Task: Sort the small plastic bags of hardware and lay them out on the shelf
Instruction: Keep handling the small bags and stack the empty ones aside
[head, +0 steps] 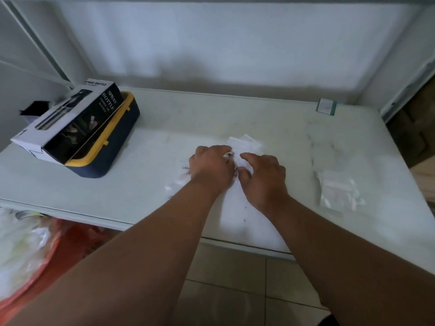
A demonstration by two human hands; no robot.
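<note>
Both of my hands are over a loose heap of small clear plastic bags (247,143) in the middle of the white shelf (282,118). My left hand (210,165) has its fingers curled round a bag with metal screws (228,156), whose tips show past the knuckles. More metal hardware (186,170) peeks out at its left side. My right hand (263,175) lies palm down on the heap with bent fingers; whether it grips a bag is hidden. A separate bag of white plastic parts (339,190) lies at the right.
A spray bottle box (70,121) leans in a navy and yellow tray (113,147) at the left. A small green-edged label (326,106) sits at the back right. Below the shelf's front edge are plastic bags (26,245) and tiled floor (235,290).
</note>
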